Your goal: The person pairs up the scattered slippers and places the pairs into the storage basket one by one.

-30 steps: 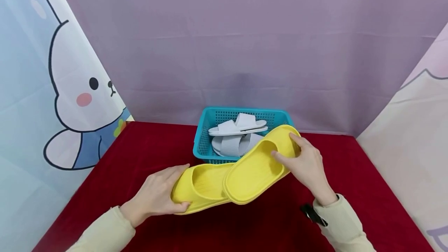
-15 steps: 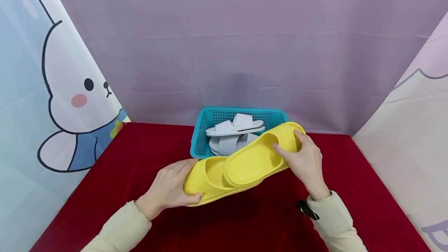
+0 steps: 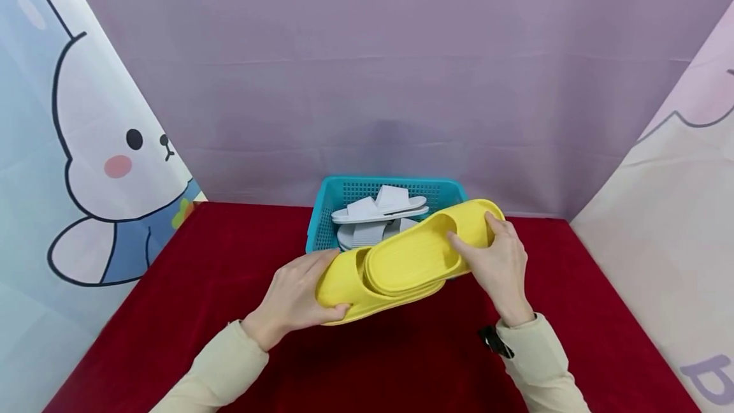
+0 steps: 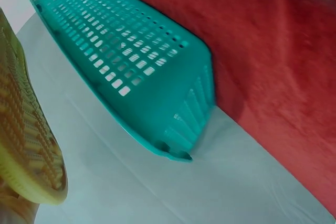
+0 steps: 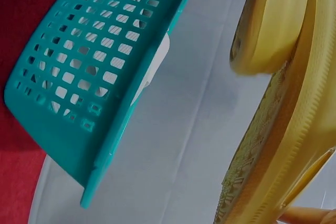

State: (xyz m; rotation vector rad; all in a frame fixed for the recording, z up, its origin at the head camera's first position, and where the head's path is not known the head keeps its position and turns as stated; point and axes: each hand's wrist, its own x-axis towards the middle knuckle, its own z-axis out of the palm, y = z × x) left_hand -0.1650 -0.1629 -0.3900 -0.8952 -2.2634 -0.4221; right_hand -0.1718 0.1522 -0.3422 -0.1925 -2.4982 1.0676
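Two yellow slippers are held up above the red cloth in the head view, their heel ends overlapping. My left hand (image 3: 298, 292) grips the toe end of the lower slipper (image 3: 344, 285), thumb at its near side. The upper slipper (image 3: 410, 260) is held at its toe by my right hand (image 3: 499, 263), with the thumb at the foot opening. Its heel lies over the lower slipper's footbed, up at that slipper's opening. A textured yellow sole (image 4: 31, 140) shows at the left edge of the left wrist view. The right wrist view has the yellow slippers' sides (image 5: 294, 129).
Behind the slippers stands a turquoise perforated basket (image 3: 321, 215) holding white slippers (image 3: 378, 206) and grey-white slippers (image 3: 369, 234). It sits on a red cloth (image 3: 241, 241) against a purple backdrop (image 3: 373, 69). A rabbit-print curtain (image 3: 103, 145) hangs at the left.
My left hand has moved right and up with its slipper, so the two yellow slippers overlap more. The right hand keeps its hold, and its slipper has tilted flatter.
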